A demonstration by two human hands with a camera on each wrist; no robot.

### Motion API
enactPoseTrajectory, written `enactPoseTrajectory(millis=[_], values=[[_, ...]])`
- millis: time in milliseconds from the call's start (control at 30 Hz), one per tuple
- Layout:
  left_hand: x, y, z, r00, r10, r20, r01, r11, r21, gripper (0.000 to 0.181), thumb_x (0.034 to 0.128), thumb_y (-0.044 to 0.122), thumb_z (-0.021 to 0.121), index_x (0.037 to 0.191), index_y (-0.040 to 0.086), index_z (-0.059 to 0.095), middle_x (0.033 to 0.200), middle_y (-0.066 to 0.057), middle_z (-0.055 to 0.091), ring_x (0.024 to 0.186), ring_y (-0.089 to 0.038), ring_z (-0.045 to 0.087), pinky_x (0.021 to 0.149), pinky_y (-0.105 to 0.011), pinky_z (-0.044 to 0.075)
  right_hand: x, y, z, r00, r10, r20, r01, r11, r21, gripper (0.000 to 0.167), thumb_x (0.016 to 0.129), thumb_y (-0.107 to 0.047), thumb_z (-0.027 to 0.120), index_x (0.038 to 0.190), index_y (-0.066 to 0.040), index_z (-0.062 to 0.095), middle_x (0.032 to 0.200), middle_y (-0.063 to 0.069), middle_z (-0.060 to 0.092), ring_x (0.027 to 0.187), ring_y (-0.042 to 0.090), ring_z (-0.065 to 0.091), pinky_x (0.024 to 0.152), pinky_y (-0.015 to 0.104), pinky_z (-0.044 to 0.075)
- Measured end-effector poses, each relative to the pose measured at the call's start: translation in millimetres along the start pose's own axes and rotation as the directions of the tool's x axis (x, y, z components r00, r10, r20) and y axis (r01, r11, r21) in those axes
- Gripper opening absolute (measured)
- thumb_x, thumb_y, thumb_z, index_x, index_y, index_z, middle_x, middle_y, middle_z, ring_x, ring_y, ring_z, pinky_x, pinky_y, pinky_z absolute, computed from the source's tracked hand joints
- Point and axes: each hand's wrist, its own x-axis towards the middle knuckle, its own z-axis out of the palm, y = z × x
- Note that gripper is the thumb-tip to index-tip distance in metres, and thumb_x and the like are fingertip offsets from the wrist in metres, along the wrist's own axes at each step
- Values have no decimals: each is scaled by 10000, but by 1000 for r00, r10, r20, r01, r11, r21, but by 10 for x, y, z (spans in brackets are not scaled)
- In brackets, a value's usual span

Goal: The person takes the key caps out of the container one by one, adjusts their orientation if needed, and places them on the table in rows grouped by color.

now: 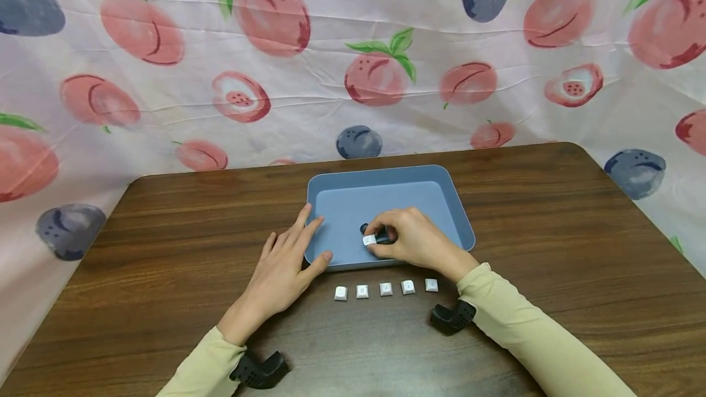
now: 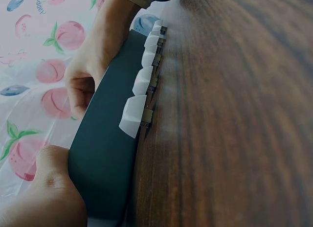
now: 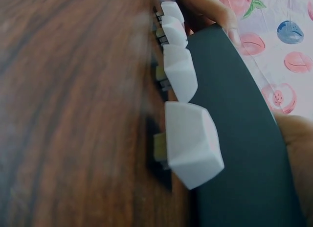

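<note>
My right hand [image 1: 416,238] is over the blue tray [image 1: 463,225], pinching a white keycap [image 1: 369,240] between thumb and fingertips. Small dark objects [image 1: 363,228] show beside that keycap, partly hidden by the fingers; their kind is unclear. My left hand [image 1: 284,268] rests at the tray's left side, fingers spread and reaching over the rim, the thumb near the front left corner. In the left wrist view, the left thumb [image 2: 51,175] touches the tray's edge. Several white keycaps [image 1: 385,289] stand in a row before the tray, with yellowish switch parts [image 3: 160,147] under them.
The wooden table [image 1: 165,250] extends on both sides of the tray. Behind it hangs a fruit-print cloth [image 1: 309,115]. A black wrist device [image 1: 260,370] sits under the left sleeve, and another black device [image 1: 452,317] under the right one, close to the row's right end.
</note>
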Motion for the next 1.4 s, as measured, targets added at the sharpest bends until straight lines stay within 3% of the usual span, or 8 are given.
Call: enactPoseTrajectory(millis=[167,333,600,833,1100,1267,1400], values=[[3,4,-4,1000,0,-7,0,1000,2,683,1044,544,486,1615,210,316,1731,4,81,1471,-388,373,1174,-711,150,-17,-10,-11,999,-11,-39,11,1000,6,170,846,-180,818,1010,-155,781,714,-47,606,643,26,482,576,203,407],[-11,11,0,1000,1,-13,-1,1000,2,686,1043,546,486,1617,211,314,1730,4,87,1469,-390,376,1171,-713,155,-46,9,-11,994,-86,-74,88,996,24,226,883,-171,792,1103,-120,792,789,-38,662,680,83,530,599,214,422],[-23,19,20,1000,5,-16,-5,1000,0,682,1043,535,496,1616,211,318,1730,3,85,1469,-388,375,1168,-716,156,-116,50,-3,956,-186,-228,212,972,96,189,851,-80,809,1038,-94,792,821,-39,700,696,65,580,594,302,508],[-26,10,15,1000,10,-20,-10,1000,1,681,1044,527,500,1617,210,313,1730,-10,88,1469,-388,374,1168,-717,151,-287,49,-63,948,-134,-289,186,969,160,221,827,-55,822,1034,-124,791,779,-69,700,660,93,591,591,270,485],[-29,-2,34,1000,7,-12,-7,1000,-4,685,1046,535,488,1619,207,307,1731,-8,83,1472,-390,368,1171,-714,151,-532,74,-122,949,-123,-290,178,970,169,270,819,-31,825,1052,-164,792,830,-86,753,725,23,662,634,238,519],[-28,-3,35,1000,8,-16,-8,1000,-2,681,1046,531,493,1617,208,312,1730,-4,84,1471,-387,370,1172,-712,151,-649,121,-147,924,-157,-349,223,962,159,310,788,-4,839,1060,-144,791,904,-39,779,778,49,701,667,262,541],[-24,1,21,1000,10,-16,-10,1000,-3,682,1047,528,494,1619,208,308,1731,-2,80,1473,-387,369,1171,-714,151,-726,169,-169,891,-189,-412,263,956,130,289,793,-39,852,1059,-133,790,901,-22,776,787,86,695,724,245,532]])
